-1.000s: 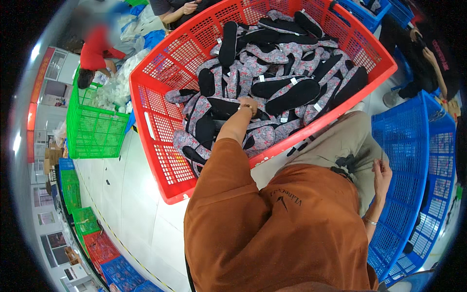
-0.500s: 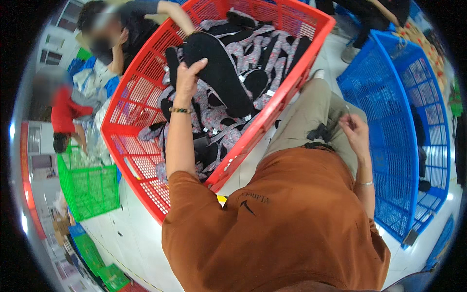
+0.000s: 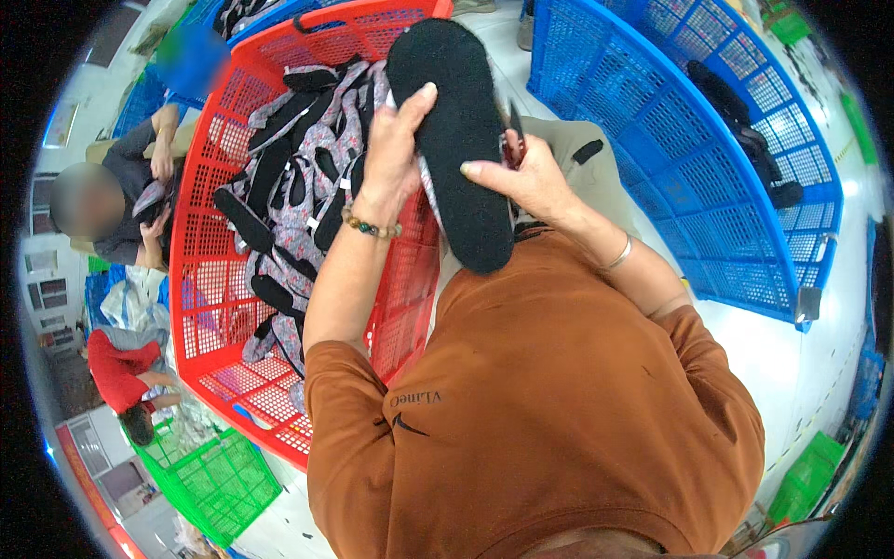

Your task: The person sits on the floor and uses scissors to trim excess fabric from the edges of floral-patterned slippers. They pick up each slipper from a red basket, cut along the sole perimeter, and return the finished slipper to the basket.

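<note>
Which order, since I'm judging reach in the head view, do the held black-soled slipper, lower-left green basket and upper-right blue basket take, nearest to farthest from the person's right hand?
1. Black-soled slipper: just left of the right hand, touching its thumb.
2. Blue basket: upper right of it.
3. Green basket: far lower left.

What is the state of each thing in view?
Slipper: held, black sole facing camera
Left grip: closed on slipper, thumb on sole
Right grip: thumb on sole, blurred dark object at fingers
Red basket: open-topped, partly filled
Piled slippers: jumbled
Blue basket: open-topped, dark items inside
</note>
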{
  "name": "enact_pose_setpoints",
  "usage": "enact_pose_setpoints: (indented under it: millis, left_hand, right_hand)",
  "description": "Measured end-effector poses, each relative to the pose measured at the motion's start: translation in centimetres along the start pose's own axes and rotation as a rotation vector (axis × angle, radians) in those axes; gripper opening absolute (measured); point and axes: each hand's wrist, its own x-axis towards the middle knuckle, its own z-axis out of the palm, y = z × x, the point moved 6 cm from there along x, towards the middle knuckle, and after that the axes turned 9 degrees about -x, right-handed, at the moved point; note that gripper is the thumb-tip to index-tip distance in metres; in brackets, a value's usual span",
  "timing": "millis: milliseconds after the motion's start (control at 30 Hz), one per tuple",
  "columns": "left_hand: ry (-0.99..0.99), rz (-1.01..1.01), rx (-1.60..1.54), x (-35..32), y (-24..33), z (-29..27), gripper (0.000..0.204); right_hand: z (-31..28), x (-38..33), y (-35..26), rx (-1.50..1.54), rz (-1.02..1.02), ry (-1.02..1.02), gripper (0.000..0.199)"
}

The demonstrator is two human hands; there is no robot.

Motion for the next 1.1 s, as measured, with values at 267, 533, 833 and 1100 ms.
enact_pose_setpoints:
  millis: [267,533,833,1100]
  left_hand:
    - [-0.12,-0.344,-0.057,-4.2,-6.3,1.2,0.028]
    - [-0.199,-0.28,0.213,-4.4,-5.0,1.9,0.055]
    - [-0.173,-0.214,0.235,-3.8,-5.2,1.8,0.016]
    - [-0.163,-0.119,0.266,-4.7,-1.5,3.9,0.009]
  right_hand:
    - [-6.4,0.6,3.9,0.528,0.208,0.367,0.021]
    - [-7.0,1.7,10.0,0.775,0.315,0.343,0.035]
    - [-5.0,1.1,9.4,0.743,0.322,0.129,0.035]
    - [-6.4,-2.3,3.9,0.074,0.074,0.311,0.022]
